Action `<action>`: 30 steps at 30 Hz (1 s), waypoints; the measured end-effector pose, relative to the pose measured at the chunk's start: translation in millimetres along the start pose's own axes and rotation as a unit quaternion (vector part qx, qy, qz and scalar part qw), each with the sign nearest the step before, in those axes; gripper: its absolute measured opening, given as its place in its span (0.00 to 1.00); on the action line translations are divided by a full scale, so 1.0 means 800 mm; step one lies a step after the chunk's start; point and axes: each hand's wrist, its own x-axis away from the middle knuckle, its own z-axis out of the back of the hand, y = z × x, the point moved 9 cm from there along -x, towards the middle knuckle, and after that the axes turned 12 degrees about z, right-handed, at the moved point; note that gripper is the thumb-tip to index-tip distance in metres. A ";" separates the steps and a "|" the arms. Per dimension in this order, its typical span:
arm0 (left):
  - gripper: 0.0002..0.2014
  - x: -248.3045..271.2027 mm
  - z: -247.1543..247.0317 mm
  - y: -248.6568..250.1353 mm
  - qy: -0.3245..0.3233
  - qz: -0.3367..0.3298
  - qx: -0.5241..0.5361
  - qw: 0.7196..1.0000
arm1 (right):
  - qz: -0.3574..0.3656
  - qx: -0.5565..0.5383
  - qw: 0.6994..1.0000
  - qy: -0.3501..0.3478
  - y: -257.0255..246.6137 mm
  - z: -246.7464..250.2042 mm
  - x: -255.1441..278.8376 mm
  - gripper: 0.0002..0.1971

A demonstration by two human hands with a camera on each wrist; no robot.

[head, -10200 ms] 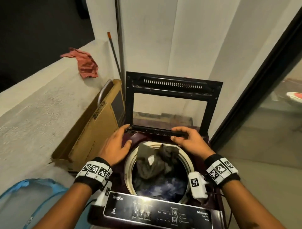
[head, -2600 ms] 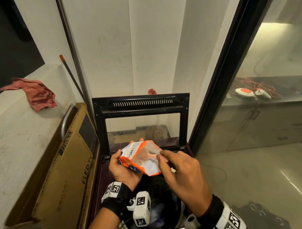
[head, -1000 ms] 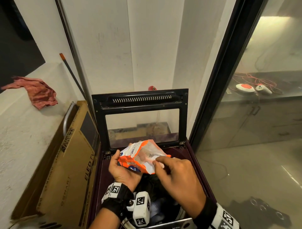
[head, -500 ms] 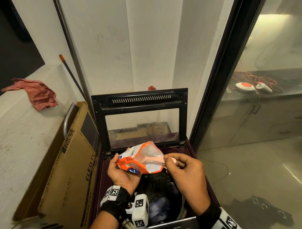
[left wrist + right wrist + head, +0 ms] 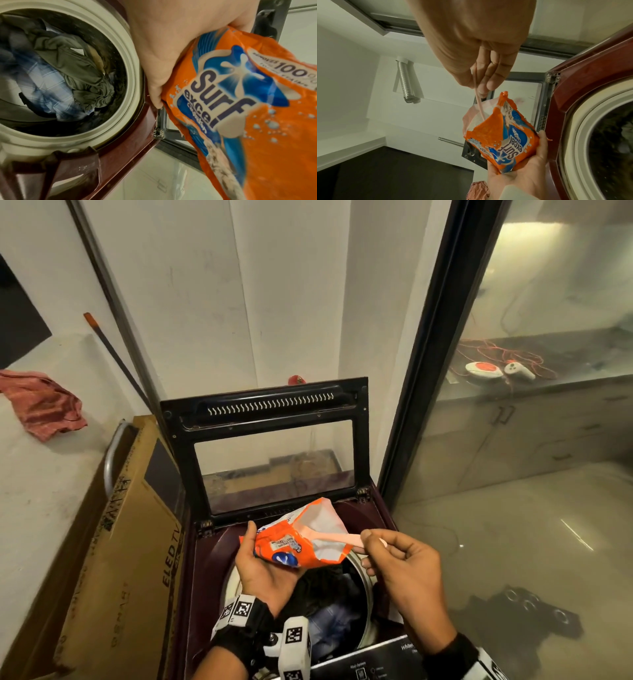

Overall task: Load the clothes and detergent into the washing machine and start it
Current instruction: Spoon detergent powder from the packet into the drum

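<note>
An orange detergent pouch (image 5: 294,542) (image 5: 248,108) (image 5: 503,135) lies in my left hand (image 5: 270,570), held above the drum with its torn mouth facing right. My right hand (image 5: 400,563) pinches the handle of a pink plastic scoop (image 5: 339,537) (image 5: 478,102) whose bowl end is inside the pouch. Below both hands the maroon top-load washing machine (image 5: 205,570) stands with its glass lid (image 5: 270,446) raised. Dark and blue checked clothes (image 5: 56,75) (image 5: 329,611) fill the drum.
A tall cardboard TV box (image 5: 126,542) leans against the machine's left side, by a concrete ledge with a red cloth (image 5: 44,405). A black door frame (image 5: 435,344) and glass panel close the right. The control panel (image 5: 370,666) is at the near edge.
My right hand has drawn back to the right, pulling the scoop's handle partly out of the pouch. The left hand has kept the pouch over the drum.
</note>
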 end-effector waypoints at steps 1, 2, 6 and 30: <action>0.41 -0.001 -0.002 -0.009 0.000 0.009 -0.006 1.000 | -0.005 -0.002 1.000 0.008 0.003 0.007 0.002 0.03; 0.41 -0.003 -0.001 -0.014 0.002 0.014 -0.012 1.000 | -0.009 -0.003 1.000 0.013 0.006 0.012 0.003 0.04; 0.38 -0.009 0.000 -0.037 0.023 0.036 -0.038 0.998 | -0.015 -0.004 0.999 0.033 0.012 0.038 0.014 0.04; 0.30 -0.065 0.067 -0.153 0.151 0.135 -0.172 0.964 | -0.059 0.022 0.973 0.220 0.057 0.224 0.100 0.05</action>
